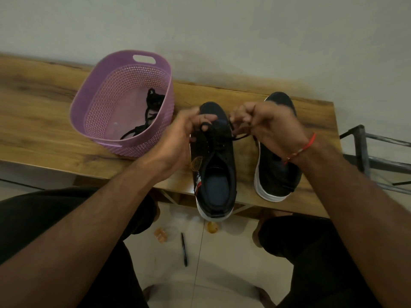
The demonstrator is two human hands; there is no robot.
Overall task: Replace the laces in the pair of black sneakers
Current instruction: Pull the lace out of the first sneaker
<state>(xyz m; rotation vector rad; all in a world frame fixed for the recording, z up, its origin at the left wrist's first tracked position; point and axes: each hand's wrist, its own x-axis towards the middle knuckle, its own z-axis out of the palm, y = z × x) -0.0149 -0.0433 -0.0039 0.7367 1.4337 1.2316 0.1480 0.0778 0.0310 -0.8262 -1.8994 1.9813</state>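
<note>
Two black sneakers with white soles stand side by side on the wooden table [44, 112], toes pointing away from me. The left sneaker [214, 174] has a black lace [219, 143] threaded through its eyelets. My left hand [178, 138] pinches one end of that lace over the shoe's front. My right hand [266, 125] pinches the other end, which runs out to the right of the shoe. The right sneaker [275, 174] lies partly under my right wrist; whether it is laced is hidden.
A purple perforated plastic basket [93, 103] sits left of the shoes and holds loose black laces [151, 107]. A metal frame [364, 152] stands off the table's right end. On the tiled floor below lie a black pen [184, 250] and small orange scraps [160, 234].
</note>
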